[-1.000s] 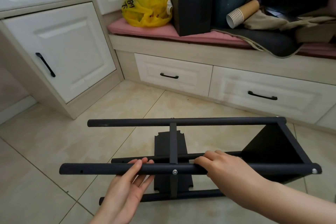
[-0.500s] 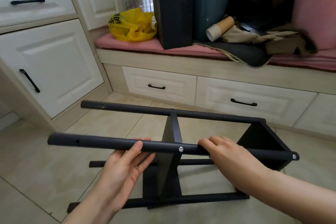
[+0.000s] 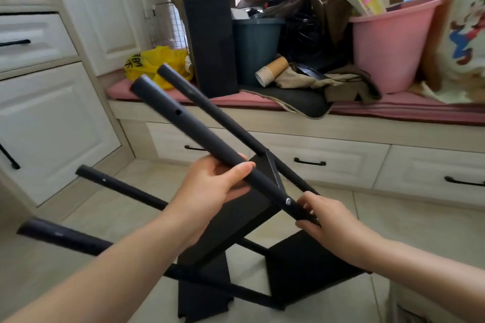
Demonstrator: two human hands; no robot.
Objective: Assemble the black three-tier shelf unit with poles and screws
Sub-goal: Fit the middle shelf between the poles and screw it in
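Open floor (image 3: 393, 223) right; poles (image 3: 118, 189) crowd left.

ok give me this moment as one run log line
shelf unit: tilted, two shelves on | left hand: grips near pole | right hand: grips same pole past screw | upper hole: empty

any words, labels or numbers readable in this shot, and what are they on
Nothing reads clearly.
yellow bag: black printed characters, crumpled and tilted, not legible.
black upright box: pale label at its top, too blurred; a ring mark beside it, no text.
booklet in the pink bucket: print too small.
pole: no print.
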